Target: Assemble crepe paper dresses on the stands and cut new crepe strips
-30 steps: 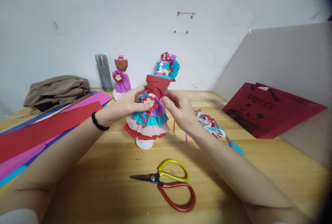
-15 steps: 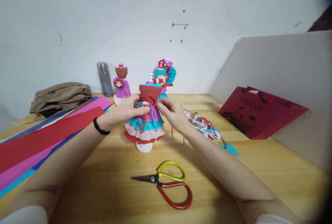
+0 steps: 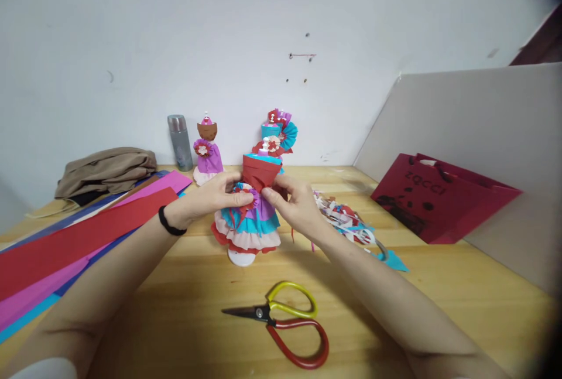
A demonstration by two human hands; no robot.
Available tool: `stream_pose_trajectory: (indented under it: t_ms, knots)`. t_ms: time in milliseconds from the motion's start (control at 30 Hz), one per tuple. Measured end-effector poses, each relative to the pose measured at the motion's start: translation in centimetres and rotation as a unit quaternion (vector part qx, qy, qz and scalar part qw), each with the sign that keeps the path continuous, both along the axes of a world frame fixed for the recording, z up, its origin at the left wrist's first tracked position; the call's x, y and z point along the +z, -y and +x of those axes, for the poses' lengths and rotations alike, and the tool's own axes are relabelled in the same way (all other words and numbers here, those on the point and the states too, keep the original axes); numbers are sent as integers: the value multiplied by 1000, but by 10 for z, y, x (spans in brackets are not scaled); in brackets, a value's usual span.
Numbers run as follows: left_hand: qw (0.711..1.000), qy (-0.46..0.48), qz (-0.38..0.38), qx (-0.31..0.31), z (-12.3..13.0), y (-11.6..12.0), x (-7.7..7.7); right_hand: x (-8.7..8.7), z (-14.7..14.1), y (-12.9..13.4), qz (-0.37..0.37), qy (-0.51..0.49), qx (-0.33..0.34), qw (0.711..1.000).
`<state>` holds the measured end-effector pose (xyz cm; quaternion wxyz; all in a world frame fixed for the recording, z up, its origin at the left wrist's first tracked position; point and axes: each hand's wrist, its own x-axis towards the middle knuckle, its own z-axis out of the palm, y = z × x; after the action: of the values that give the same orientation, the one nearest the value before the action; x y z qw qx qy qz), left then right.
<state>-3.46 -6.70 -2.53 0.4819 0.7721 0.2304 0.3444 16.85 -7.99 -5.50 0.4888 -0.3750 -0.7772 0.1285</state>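
Note:
A small dress form in a layered crepe-paper dress (image 3: 248, 239) leans slightly to the right on its white round base (image 3: 241, 257). Its bodice is red with a blue inner edge, and the skirt tiers are purple, blue, pale pink and red. My left hand (image 3: 226, 194) grips the waist from the left, thumb by a blue and purple paper rosette. From the right, my right hand (image 3: 296, 200) closes on the red bodice at the waist, its fingertips partly behind it. Scissors (image 3: 263, 313) with yellow and red handles lie in front.
Paper strips (image 3: 88, 238) are stacked at left, near a brown cloth (image 3: 105, 171). A flask (image 3: 180, 143) and other dressed forms (image 3: 209, 156) stand by the wall. Paper scraps (image 3: 346, 218) and a red bag (image 3: 439, 200) are at right.
The dress form has gone from nearly upright to tilted right. My right hand has moved onto the waist, its fingers now reaching around behind. The whole view has shifted slightly.

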Motion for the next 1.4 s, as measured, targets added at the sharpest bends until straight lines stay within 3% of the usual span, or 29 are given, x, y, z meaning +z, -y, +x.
stream_pose_trajectory:
  t_ms: [233, 400, 600, 800, 1033, 1400]
  knots:
    - [999, -17, -12, -30, -4, -2, -1, 10, 9, 6, 40, -43, 33, 998]
    - [998, -27, -4, -48, -6, -1, 0, 16, 14, 8, 200, -157, 12, 967]
    - [997, -12, 0, -82, -8, -8, -3, 24, 15, 9, 321, -80, 41, 943]
    - [996, -18, -26, -79, -10, -13, -9, 26, 15, 11, 353, -64, 34, 933]
    - [997, -30, -19, -70, -9, -11, -5, 29, 18, 10, 389, 3, 25, 921]
    - [997, -29, -21, -70, -8, -10, -4, 34, 17, 19, 305, 4, 54, 951]
